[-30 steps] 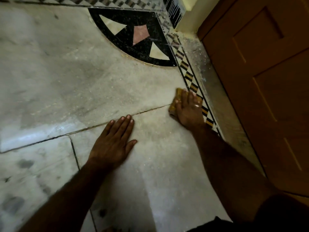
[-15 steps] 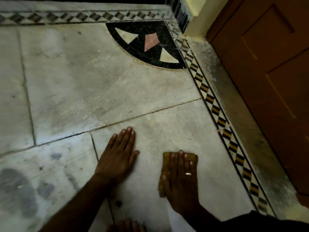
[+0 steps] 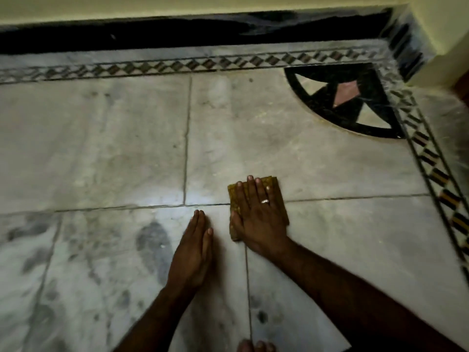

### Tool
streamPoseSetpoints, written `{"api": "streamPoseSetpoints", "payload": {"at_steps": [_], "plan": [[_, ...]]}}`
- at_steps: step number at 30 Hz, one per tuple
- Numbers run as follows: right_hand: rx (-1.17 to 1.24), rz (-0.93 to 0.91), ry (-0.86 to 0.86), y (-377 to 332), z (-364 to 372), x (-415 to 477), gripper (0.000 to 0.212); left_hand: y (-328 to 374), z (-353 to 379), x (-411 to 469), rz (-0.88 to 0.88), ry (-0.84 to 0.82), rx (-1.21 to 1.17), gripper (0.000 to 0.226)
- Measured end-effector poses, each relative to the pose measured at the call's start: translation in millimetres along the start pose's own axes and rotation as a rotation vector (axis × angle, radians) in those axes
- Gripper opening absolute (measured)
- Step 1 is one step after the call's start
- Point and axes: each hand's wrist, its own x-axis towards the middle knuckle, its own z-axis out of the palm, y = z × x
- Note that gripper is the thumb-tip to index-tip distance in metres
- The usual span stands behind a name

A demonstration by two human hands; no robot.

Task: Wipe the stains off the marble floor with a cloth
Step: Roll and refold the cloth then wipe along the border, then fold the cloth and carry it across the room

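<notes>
Floor (image 3: 317, 161): pale marble slabs with dark joints ran across the whole view; a patterned diamond border lined its far and right edges.
Skirting (image 3: 177, 34): a black band ran along the floor's far edge, under a cream wall.
Corner inlay (image 3: 355, 102): a black quarter-circle with pale and pink triangles sat in the floor's far right corner.
Stains (image 3: 152, 240): dark grey smudges covered the slabs toward the near left corner; the largest lay just left of the left hand.
Cloth (image 3: 278, 196): a folded yellow-brown pad lay flat across a slab joint, near the floor's middle.
Right hand (image 3: 256, 214): palm down on the cloth, fingers straight and close together, pressing it to the floor; a ring showed on one finger.
Left hand (image 3: 194, 252): flat on the bare floor just left of the cloth, fingers pressed together, not touching the cloth.
Toes (image 3: 256, 346): visible at the near edge.
</notes>
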Motion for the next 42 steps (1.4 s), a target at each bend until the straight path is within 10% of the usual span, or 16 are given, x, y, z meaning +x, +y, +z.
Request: {"api": "streamPoseSetpoints", "payload": {"at_steps": [4,13,19,25,30,34,42], "plan": [[0.049,-0.175,-0.023,-23.1,6.6,16.5,0.078,-1.4,-18.5,-4.1,-0.196,0.219,-0.277,0.029],[0.177,-0.273,-0.032,13.7,-1.9,-43.2,0.090,48.0,-7.1,17.8,-0.507,0.007,-0.582,0.021],[0.169,-0.284,0.046,36.8,-22.8,-31.4,0.071,92.7,-19.0,29.2,-0.625,-0.017,-0.818,0.014],[0.655,-0.052,-0.031,28.2,-109.6,-3.8,0.036,124.6,-56.0,36.0,-0.496,-0.004,-1.076,0.014],[0.824,-0.067,-0.067,16.7,-161.3,7.5,0.021,120.2,-68.2,29.2,-0.674,0.063,-1.253,0.049],[0.879,-0.116,-0.175,8.0,-194.6,3.0,0.019,112.9,-73.0,17.6,-0.693,-0.235,-1.630,0.067],[1.049,0.037,-0.019,36.0,-277.6,22.9,0.011,122.2,-84.7,3.4,-0.319,-0.735,-1.514,0.078]]}}
